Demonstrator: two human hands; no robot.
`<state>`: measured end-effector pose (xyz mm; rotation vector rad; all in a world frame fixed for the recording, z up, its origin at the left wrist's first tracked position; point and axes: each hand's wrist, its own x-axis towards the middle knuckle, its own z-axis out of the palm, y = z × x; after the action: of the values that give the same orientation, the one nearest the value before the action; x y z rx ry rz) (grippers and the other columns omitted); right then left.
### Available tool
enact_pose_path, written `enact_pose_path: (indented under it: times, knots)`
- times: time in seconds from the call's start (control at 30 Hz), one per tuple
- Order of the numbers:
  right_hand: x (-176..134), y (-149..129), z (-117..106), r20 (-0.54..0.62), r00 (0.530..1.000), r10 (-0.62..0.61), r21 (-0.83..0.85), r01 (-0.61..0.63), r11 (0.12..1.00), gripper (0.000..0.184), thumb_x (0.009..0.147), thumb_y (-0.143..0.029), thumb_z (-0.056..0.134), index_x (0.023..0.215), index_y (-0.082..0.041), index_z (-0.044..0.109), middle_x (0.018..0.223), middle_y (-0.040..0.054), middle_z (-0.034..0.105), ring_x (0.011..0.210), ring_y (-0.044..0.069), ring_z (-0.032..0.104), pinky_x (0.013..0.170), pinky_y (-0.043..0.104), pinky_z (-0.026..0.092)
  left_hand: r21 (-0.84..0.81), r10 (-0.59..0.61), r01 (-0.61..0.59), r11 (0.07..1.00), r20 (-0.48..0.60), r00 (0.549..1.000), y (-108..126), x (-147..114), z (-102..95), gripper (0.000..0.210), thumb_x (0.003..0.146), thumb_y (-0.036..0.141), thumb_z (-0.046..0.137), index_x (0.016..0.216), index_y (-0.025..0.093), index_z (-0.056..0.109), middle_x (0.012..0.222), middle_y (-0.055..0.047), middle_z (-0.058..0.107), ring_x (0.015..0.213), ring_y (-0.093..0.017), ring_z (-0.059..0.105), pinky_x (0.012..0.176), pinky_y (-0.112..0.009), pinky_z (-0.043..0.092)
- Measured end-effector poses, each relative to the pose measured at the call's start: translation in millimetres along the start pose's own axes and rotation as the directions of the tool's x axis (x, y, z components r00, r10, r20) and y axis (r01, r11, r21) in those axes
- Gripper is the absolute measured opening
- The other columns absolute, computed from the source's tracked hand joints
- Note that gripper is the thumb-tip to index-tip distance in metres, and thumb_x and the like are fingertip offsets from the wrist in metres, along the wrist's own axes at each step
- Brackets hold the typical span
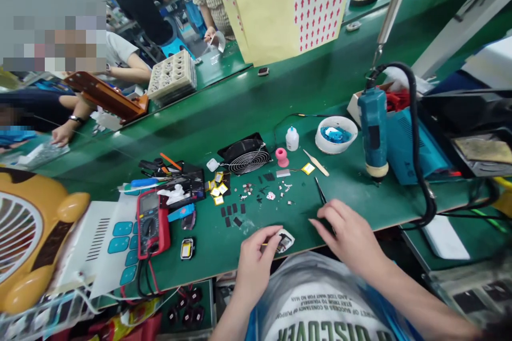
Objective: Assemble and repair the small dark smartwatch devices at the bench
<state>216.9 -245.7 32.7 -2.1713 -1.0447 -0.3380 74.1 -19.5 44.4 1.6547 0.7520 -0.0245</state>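
While the left hand [256, 258] pinches a small white part [285, 241] at the worktop [224, 248] edge, details blur.
Right hand [348, 234], fingers spread, covers black tweezers' [320, 191] lower end; tiny components [264, 194] beyond are indistinct, before a fan [246, 155].

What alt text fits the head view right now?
At a green workbench, the left hand pinches a small white part while the right hand rests beside black tweezers; tiny components lie scattered beyond.
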Motion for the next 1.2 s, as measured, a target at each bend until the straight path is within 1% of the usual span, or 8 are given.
enact_pose_path:
  times: [0.1, 0.2, 0.33, 0.5, 0.7, 0.87, 1.03, 1.2]
  knots:
    - [-3.6, 18.1, 7.1, -0.023, 1.0, 0.021, -0.198, -0.025, 0.98, 0.041, 0.134, -0.033, 0.055, 0.098, -0.027, 0.073, 0.085, 0.0061, 0.078, 0.072, 0.03, 0.08, 0.063, 0.041, 0.062, 0.01, 0.046, -0.046, 0.999, -0.032, 0.998, 0.8, 5.3, 0.9, 0.039, 0.085, 0.068, 0.103, 0.098, 0.032, 0.103, 0.106, -0.012, 0.101, 0.105, -0.038, 0.093, 0.101, -0.051, 0.079]
    - [-6.5, 22.2, 11.4, -0.001, 1.0, 0.013, -0.358, -0.013, 0.934, 0.051, 0.138, -0.036, 0.043, 0.096, -0.029, 0.07, 0.082, 0.0037, 0.076, 0.071, 0.028, 0.078, 0.067, 0.041, 0.059, -0.185, -0.036, 0.04, 0.982, 0.025, 0.999, 4.0, 7.1, 4.5, 0.044, 0.087, 0.07, 0.105, 0.096, 0.027, 0.097, 0.089, -0.007, 0.09, 0.075, -0.024, 0.078, 0.069, -0.035, 0.069]
    - [-5.7, 19.9, 12.5, 0.004, 1.0, 0.014, -0.376, -0.011, 0.926, 0.057, 0.14, -0.036, 0.035, 0.095, -0.029, 0.07, 0.08, 0.0027, 0.076, 0.071, 0.026, 0.077, 0.071, 0.042, 0.057, -0.507, -0.213, 0.357, 0.784, 0.32, 0.923, 14.4, 3.9, 4.1, 0.057, 0.082, 0.073, 0.11, 0.096, 0.025, 0.084, 0.073, 0.008, 0.059, 0.051, -0.006, 0.028, 0.045, -0.018, 0.031]
    - [-4.9, 20.2, 11.3, 0.015, 0.999, 0.04, -0.305, -0.033, 0.952, 0.049, 0.138, -0.034, 0.041, 0.099, -0.029, 0.07, 0.084, 0.0041, 0.079, 0.074, 0.027, 0.078, 0.073, 0.042, 0.057, -0.478, -0.183, 0.356, 0.803, 0.371, 0.91, 23.9, -4.0, 2.6, 0.063, 0.08, 0.079, 0.103, 0.086, 0.028, 0.067, 0.071, 0.012, 0.036, 0.052, -0.006, 0.013, 0.043, -0.017, 0.021]
    - [-6.6, 22.2, 6.0, 0.034, 0.981, 0.19, -0.232, -0.177, 0.957, 0.036, 0.127, -0.032, 0.053, 0.092, -0.031, 0.06, 0.078, 0.0028, 0.072, 0.066, 0.026, 0.072, 0.059, 0.042, 0.039, -0.31, -0.071, 0.138, 0.941, 0.218, 0.973, 10.0, 1.2, 1.7, 0.057, 0.094, 0.083, 0.09, 0.086, 0.028, 0.075, 0.07, 0.006, 0.05, 0.052, -0.013, 0.034, 0.045, -0.025, 0.037]
    - [0.5, 30.3, -4.2, 0.117, 0.915, 0.385, 0.018, -0.39, 0.921, 0.034, 0.115, -0.037, 0.06, 0.083, -0.034, 0.049, 0.07, 0.0024, 0.069, 0.054, 0.024, 0.063, 0.053, 0.041, 0.027, 0.046, 0.241, -0.242, 0.969, 0.023, 0.97, -12.0, 10.9, -2.9, 0.022, 0.105, 0.052, 0.094, 0.101, 0.031, 0.097, 0.099, -0.007, 0.087, 0.094, -0.03, 0.08, 0.087, -0.044, 0.072]
    - [7.4, 31.0, -9.1, 0.205, 0.895, 0.397, 0.172, -0.432, 0.885, 0.044, 0.122, -0.06, 0.06, 0.087, -0.033, 0.064, 0.066, 0.0029, 0.077, 0.052, 0.026, 0.073, 0.049, 0.037, 0.051, 0.313, 0.47, -0.446, 0.839, -0.003, 0.883, -32.9, 12.3, -0.4, 0.015, 0.115, 0.036, 0.085, 0.117, 0.034, 0.1, 0.111, -0.007, 0.094, 0.105, -0.033, 0.085, 0.103, -0.052, 0.076]
    - [-0.3, 25.1, -15.8, 0.294, 0.84, 0.457, 0.436, -0.543, 0.717, 0.074, 0.116, -0.097, 0.068, 0.103, -0.026, 0.085, 0.074, 0.0078, 0.088, 0.053, 0.029, 0.085, 0.053, 0.039, 0.075, 0.548, 0.597, -0.59, 0.592, 0.193, 0.778, -35.3, 7.0, -16.4, 0.045, 0.107, 0.032, 0.102, 0.151, 0.034, 0.092, 0.137, -0.01, 0.098, 0.135, -0.038, 0.088, 0.116, -0.057, 0.078]
